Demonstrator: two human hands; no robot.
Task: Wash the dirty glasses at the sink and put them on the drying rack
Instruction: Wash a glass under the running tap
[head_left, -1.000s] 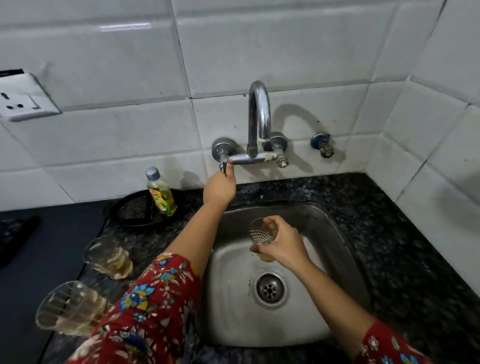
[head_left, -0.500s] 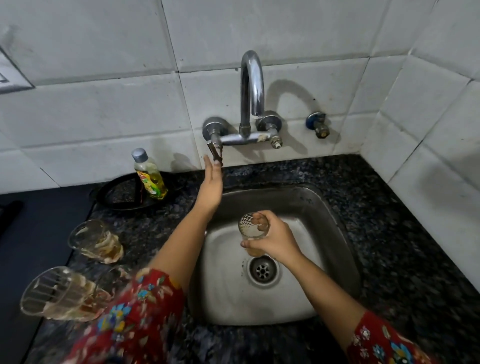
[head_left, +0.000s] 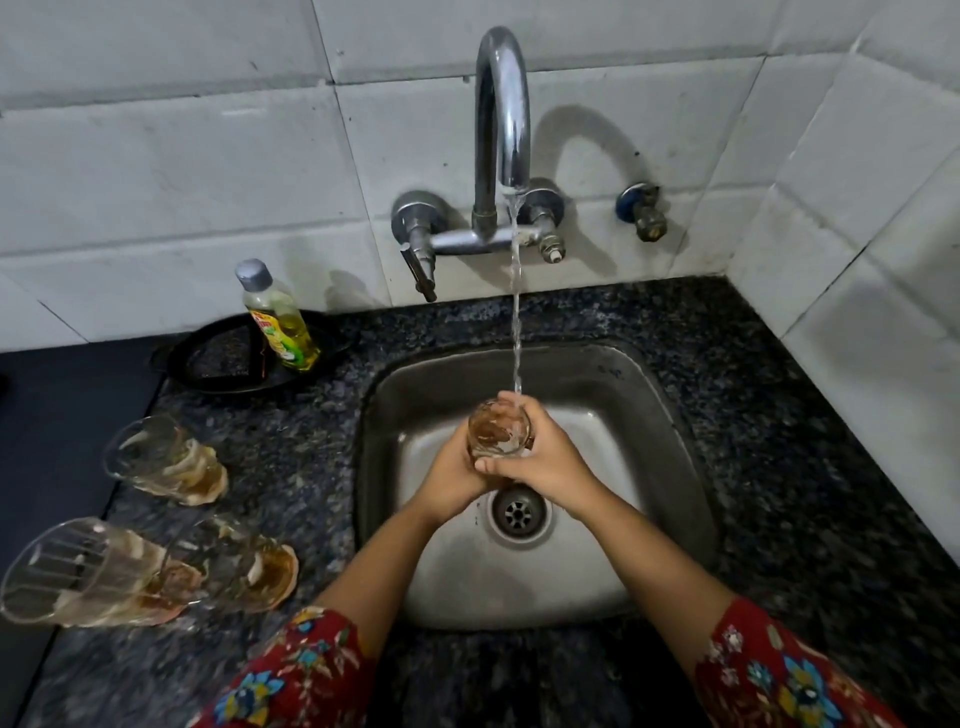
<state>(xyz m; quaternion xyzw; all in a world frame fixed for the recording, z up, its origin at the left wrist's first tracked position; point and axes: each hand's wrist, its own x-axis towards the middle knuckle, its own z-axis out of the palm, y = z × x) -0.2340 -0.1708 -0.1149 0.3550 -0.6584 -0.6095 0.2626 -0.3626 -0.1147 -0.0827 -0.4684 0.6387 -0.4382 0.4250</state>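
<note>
Before me: dish soap bottle (head_left: 280, 318) upright on black tray (head_left: 208, 371), speckled granite counter (head_left: 789, 441), white wall tiles (head_left: 182, 171), capped wall valve (head_left: 643, 210) at my right.

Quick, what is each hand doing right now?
Left hand: closed around the glass, under the running water.
Right hand: closed around the same glass.

We hold a glass (head_left: 500, 430) in both hands, left (head_left: 453, 478) and right (head_left: 545, 462), under the tap's (head_left: 503, 109) stream over the sink (head_left: 649, 415). Three dirty glasses (head_left: 166, 460) stand on the worktop (head_left: 779, 415) to the left.
</note>
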